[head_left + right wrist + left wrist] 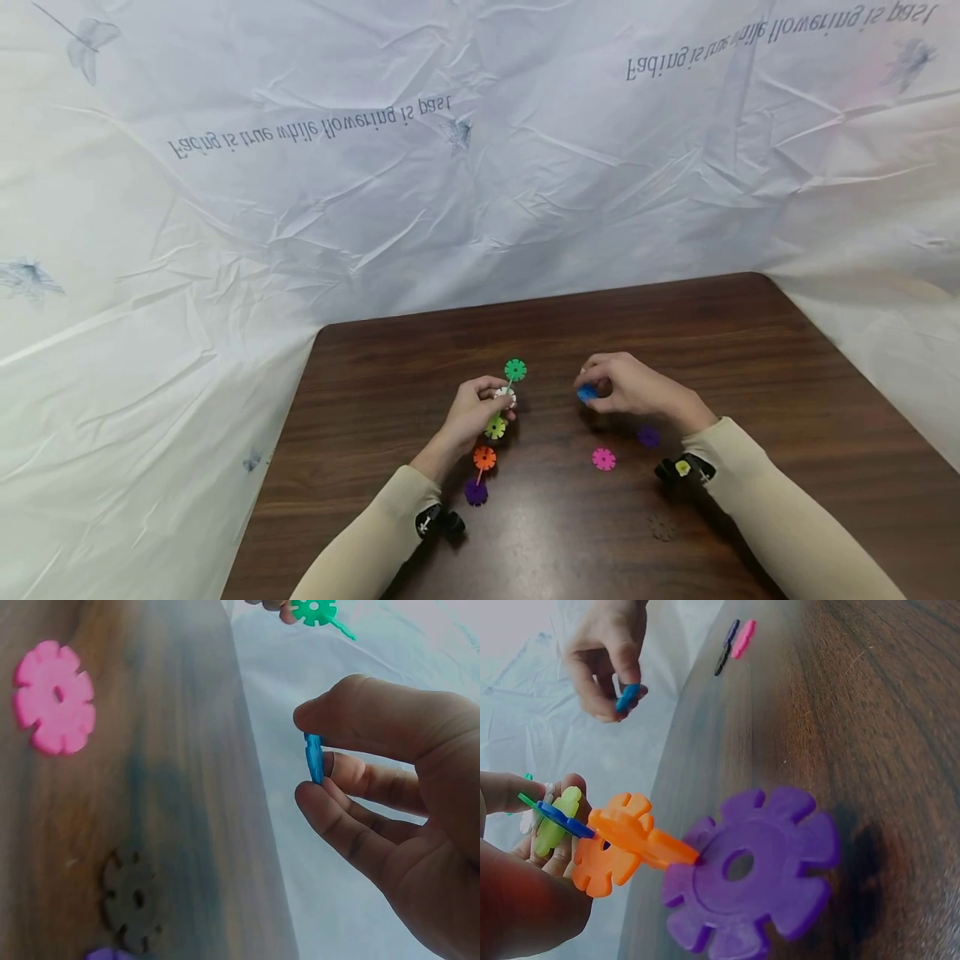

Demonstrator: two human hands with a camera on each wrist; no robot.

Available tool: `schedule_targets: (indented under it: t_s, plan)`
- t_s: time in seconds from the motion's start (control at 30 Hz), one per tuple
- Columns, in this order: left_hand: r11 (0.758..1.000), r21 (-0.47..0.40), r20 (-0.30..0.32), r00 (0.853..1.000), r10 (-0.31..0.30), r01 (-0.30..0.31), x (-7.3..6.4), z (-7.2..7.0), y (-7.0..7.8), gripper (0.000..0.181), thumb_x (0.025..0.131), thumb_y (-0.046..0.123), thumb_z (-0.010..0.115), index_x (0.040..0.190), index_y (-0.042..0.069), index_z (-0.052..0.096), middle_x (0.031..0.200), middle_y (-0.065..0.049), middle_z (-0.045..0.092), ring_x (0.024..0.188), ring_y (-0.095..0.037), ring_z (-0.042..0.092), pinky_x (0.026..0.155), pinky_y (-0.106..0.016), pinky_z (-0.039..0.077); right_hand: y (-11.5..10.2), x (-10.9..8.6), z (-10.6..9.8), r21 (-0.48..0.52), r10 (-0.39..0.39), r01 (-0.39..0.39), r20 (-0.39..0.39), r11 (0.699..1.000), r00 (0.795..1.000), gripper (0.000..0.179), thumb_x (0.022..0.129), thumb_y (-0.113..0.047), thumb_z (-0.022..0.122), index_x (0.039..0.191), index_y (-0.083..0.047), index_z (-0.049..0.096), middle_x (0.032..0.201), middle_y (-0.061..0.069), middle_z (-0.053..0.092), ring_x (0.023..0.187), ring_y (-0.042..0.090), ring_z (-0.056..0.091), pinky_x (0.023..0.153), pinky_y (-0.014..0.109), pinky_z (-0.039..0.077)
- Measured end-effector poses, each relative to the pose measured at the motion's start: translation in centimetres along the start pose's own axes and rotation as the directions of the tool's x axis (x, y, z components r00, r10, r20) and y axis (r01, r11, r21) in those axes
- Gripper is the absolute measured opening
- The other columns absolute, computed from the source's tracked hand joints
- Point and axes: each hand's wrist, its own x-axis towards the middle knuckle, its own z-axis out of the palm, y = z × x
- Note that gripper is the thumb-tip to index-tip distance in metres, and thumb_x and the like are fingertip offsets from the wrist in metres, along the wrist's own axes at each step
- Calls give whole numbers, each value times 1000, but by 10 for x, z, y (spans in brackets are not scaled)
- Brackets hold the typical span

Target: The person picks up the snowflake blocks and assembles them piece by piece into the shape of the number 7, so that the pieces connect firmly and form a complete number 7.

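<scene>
My left hand (pixel 468 412) grips a chain of slotted plastic flower discs. A green disc (pixel 515 369) tops it, then a white disc (pixel 506 399) under the fingers, a yellow-green disc (pixel 495 428), an orange disc (pixel 484 457) and a purple disc (pixel 476 492) at the near end. Edge-on discs join them; the left wrist view shows a blue connecting disc (pixel 566 820) and an orange connecting disc (pixel 649 841). To the right, apart from the chain, my right hand (pixel 637 385) pinches a loose blue disc (pixel 314 759) between thumb and fingertips.
Lying loose on the brown wooden table (pixel 390 367) are a pink disc (pixel 603 459), a purple disc (pixel 648 437) and a dark brownish disc (pixel 662 527), all near the right forearm. A white printed sheet (pixel 480 200) hangs behind the table and at its sides.
</scene>
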Motion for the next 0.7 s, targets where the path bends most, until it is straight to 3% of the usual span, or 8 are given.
schedule_targets:
  t_s: [0.17,0.3,0.43,0.7]
  plan:
    - [1000,1,1,1000,2,-2,-1,0,1,36,91,1,63,122,-15,55,96,-27,66,62,-13,66,64,-31,58,-4,10,-2,3,-9,9,-14,1000,1000,23,86,-17,73,109,-15,73,107,0,63,82,8,65,68,23,56]
    - [1000,-9,6,1000,0,0,0,0,1,37,91,0,62,124,-15,54,107,-38,61,64,-13,66,71,-41,59,-7,17,-3,-4,-20,20,-23,1000,1000,24,85,-17,75,109,-15,73,107,0,64,81,11,66,69,25,57]
    - [1000,-20,8,1000,5,-5,0,1,1,37,91,-1,62,124,-15,54,109,-39,60,65,-12,66,78,-50,57,-11,24,-3,19,-16,16,-23,1000,1000,24,86,-18,75,110,-13,72,106,1,64,83,13,67,70,31,58]
    - [999,-44,4,1000,9,-9,2,0,0,38,91,-1,63,127,-11,55,105,-32,65,68,-13,66,77,-49,57,-18,37,-1,48,-1,2,-39,999,999,24,87,-20,74,111,-15,72,107,0,67,87,10,67,73,27,58]
